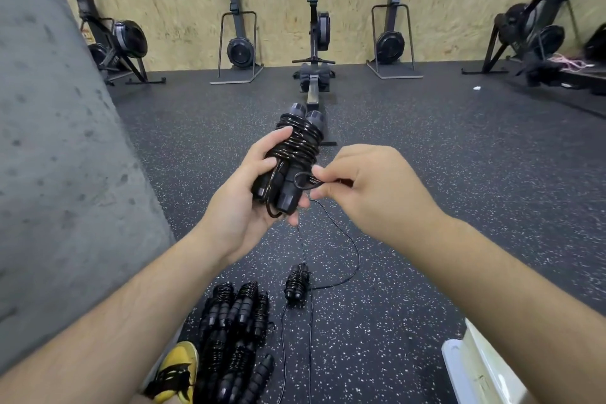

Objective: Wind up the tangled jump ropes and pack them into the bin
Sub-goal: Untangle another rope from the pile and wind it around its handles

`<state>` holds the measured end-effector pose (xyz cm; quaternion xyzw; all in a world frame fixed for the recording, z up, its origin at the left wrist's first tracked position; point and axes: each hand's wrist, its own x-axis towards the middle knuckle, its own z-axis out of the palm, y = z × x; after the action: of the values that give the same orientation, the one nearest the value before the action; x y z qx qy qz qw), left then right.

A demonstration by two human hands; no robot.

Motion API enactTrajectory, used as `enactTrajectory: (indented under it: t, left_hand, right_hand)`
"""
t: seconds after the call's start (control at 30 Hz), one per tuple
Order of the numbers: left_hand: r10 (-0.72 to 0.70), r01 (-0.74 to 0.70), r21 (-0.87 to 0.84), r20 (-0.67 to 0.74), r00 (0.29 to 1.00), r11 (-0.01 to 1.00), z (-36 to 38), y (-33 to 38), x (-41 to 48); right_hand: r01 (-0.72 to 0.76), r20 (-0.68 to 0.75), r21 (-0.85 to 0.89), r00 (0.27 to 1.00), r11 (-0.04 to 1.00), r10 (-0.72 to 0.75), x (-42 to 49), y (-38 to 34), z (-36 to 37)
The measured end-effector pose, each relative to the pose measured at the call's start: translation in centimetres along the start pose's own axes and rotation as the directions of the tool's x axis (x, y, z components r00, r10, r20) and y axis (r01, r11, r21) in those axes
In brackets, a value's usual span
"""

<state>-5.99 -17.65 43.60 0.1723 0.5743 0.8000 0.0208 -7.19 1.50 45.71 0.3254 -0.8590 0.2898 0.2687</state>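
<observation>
Hands: left [249, 187] grips coiled black rope [296, 144], right [370, 187] pinches its thin loop.

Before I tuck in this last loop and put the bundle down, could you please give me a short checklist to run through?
1. Left grip curled round the wound jump rope: ok.
2. Right grip pinching the end loop beside the handles: ok.
3. Coils sitting snug round both handles: ok.
4. Loose cord trailing on the floor separate from the bundle in hand: cannot tell; it runs up behind the hands.
5. White container at lower right is the bin and is open: cannot tell; only a corner shows.
6. Pile of wound ropes packed away: not ok; it lies on the floor.
</observation>
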Motion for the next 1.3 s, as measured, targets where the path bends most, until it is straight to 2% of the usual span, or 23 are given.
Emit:
enactTrajectory:
  t: [0.13, 0.37, 0.63, 0.83, 1.0, 1.07, 1.13, 1.23, 1.3]
  left_hand:
    - [0.006, -0.006, -0.009, 0.008, 1.000, 1.000, 0.0, -0.2, 0.1]
    - [-0.006, 0.006, 0.009, 0.027, 1.000, 1.000, 0.4, -0.5, -0.1]
    - [0.018, -0.016, -0.041, 0.043, 0.999, 0.999, 0.5, -0.2, -0.3]
    - [0.007, -0.008, 0.037, 0.028, 1.000, 0.999, 0.6, -0.9, -0.6]
    - [-0.006, 0.006, 0.034, -0.015, 1.000, 0.999, 1.2, -1.2, -0.4]
    - [0.002, -0.001, 0.012, -0.050, 0.999, 1.000, 1.2, -1.1, -0.4]
    - [0.011, -0.012, -0.009, -0.104, 0.995, 1.000, 1.1, -0.7, -0.2]
    - [0.024, -0.024, 0.005, -0.137, 0.990, 1.000, 0.9, -0.3, -0.1]
    - [0.033, -0.032, 0.009, -0.137, 0.990, 0.999, 0.9, -0.1, -0.1]
  right_hand:
    - [0.031, 0.054, -0.034, 0.998, 0.999, -0.029, 0.0, -0.6, -0.1]
    - [-0.086, 0.003, 0.107, 0.996, 0.990, 0.087, -0.3, -1.3, 0.6]
    - [-0.141, -0.040, 0.242, 0.987, 0.960, 0.155, -0.5, -1.9, 1.2]
    - [-0.234, -0.014, 0.289, 0.968, 0.928, 0.249, -0.6, -2.4, 1.2]
    - [-0.350, 0.028, 0.466, 0.924, 0.813, 0.382, -0.7, -3.3, 1.6]
    - [-0.320, 0.007, 0.441, 0.935, 0.838, 0.353, -0.6, -3.4, 1.8]
    - [-0.242, 0.009, 0.367, 0.967, 0.898, 0.256, -0.6, -3.5, 1.9]
    - [-0.147, 0.047, 0.321, 0.989, 0.935, 0.140, -0.8, -3.1, 2.1]
    - [-0.068, -0.013, 0.232, 0.997, 0.970, 0.073, -1.0, -2.7, 2.3]
